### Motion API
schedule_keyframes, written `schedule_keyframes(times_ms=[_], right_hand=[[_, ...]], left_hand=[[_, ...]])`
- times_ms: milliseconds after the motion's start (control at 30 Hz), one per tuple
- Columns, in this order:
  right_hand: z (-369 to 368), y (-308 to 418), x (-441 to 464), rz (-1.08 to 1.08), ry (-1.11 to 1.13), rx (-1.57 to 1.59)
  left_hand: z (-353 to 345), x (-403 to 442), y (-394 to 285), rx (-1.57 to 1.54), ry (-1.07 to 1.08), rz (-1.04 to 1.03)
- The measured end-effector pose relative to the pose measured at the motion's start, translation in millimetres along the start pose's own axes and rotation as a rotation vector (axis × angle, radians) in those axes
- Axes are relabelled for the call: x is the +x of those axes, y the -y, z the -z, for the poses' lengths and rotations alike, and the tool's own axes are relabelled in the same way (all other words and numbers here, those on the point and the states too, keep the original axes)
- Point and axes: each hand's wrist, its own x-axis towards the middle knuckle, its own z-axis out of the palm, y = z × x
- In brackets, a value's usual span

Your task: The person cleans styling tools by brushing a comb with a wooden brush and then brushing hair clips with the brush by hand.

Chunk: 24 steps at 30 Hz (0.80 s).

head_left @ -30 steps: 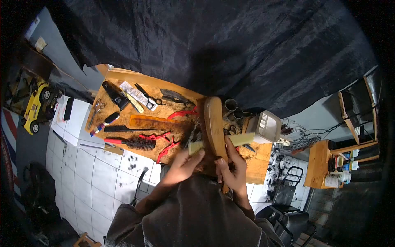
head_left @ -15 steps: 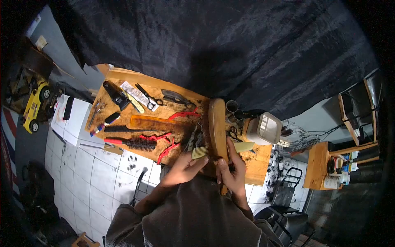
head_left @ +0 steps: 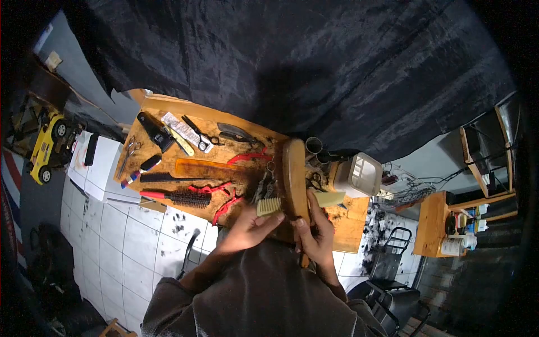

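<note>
In my left hand (head_left: 251, 229) is a pale yellow comb (head_left: 268, 206), pinched between thumb and fingers, its teeth visible beside the brush. My right hand (head_left: 318, 236) grips a wooden brush (head_left: 295, 177) near its handle, the long back upright and dark bristles facing left. A pale yellow piece (head_left: 330, 198) sticks out to the right above my right fingers; whether it joins the comb behind the brush cannot be seen. Metal clips (head_left: 264, 185) lie on the table just left of the brush.
The wooden table (head_left: 351, 224) bears an orange comb (head_left: 202, 167), a red-handled round brush (head_left: 188, 196), red clips (head_left: 227, 209), scissors (head_left: 200, 135), a black clipper (head_left: 154, 130) and a pale plastic container (head_left: 362, 175). A black chair (head_left: 387, 292) stands at lower right.
The brush has shifted slightly right and down since the first frame. The comb in my left hand has moved and tilted; the pale piece at the right now sits lower.
</note>
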Motion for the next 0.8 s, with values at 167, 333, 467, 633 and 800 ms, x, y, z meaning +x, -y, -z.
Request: schedule_keyframes(times_ms=[167, 333, 467, 633, 800], right_hand=[[1.2, 6.2, -1.3, 0.016, 0.025, -0.011], [1.7, 0.4, -2.8, -0.004, 0.130, -0.132], [-2.3, 0.0, 0.0, -0.034, 0.070, -0.035], [4.8, -2.9, 2.2, 0.073, 0.048, -0.005], [3.9, 6.8, -2.9, 0.024, 0.134, -0.102]], left_hand=[[5.9, -1.0, 26.0, -0.249, -0.144, 0.132], [6.9, 13.6, -2.9, -0.638, -0.363, 0.012], [21.1, 0.9, -0.6, -0.158, -0.082, 0.101], [4.1, -1.4, 6.0, -0.127, -0.058, 0.056], [3.3, 9.5, 16.5, -0.548, -0.365, 0.014]])
